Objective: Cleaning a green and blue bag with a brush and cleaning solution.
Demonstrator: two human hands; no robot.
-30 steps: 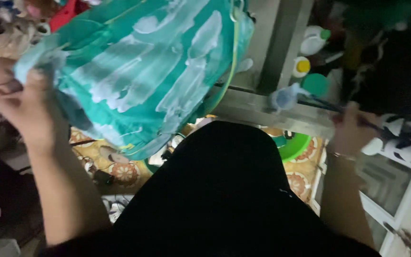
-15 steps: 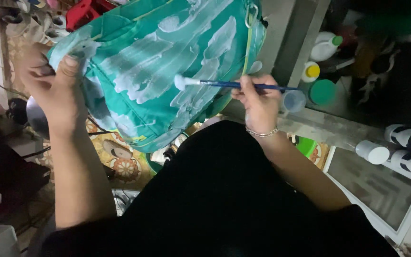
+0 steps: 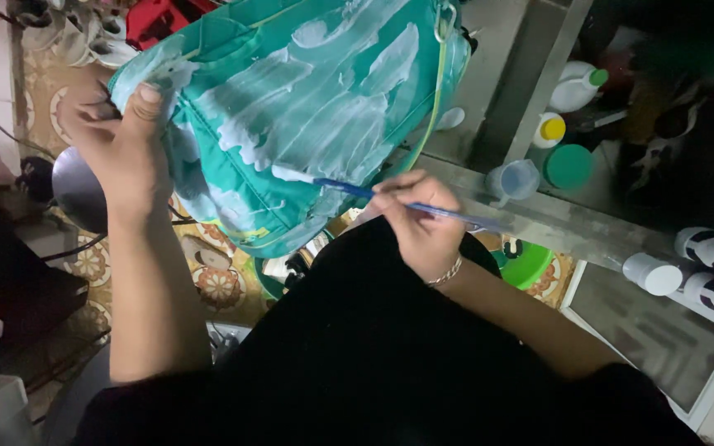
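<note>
A teal quilted bag (image 3: pixel 291 107) streaked with white paint hangs in front of me. My left hand (image 3: pixel 121 140) grips its left edge, thumb on top of the fabric. My right hand (image 3: pixel 415 223) holds a blue-handled paintbrush (image 3: pixel 349 190) whose white tip touches the bag's lower middle. A thin bracelet circles my right wrist. My dark clothing fills the bottom of the view.
A ledge (image 3: pixel 564 223) at right carries a small clear cup (image 3: pixel 514 177), a yellow-capped pot (image 3: pixel 549 132), a green lid (image 3: pixel 569 165) and a white bottle (image 3: pixel 576 87). White cylindrical cans (image 3: pixel 654 272) lie at far right. A green bowl (image 3: pixel 530 264) and patterned floor tiles lie below.
My right hand came back from the ledge with the brush and has moved it down the bag to its lower middle. The left hand keeps its grip on the bag's edge.
</note>
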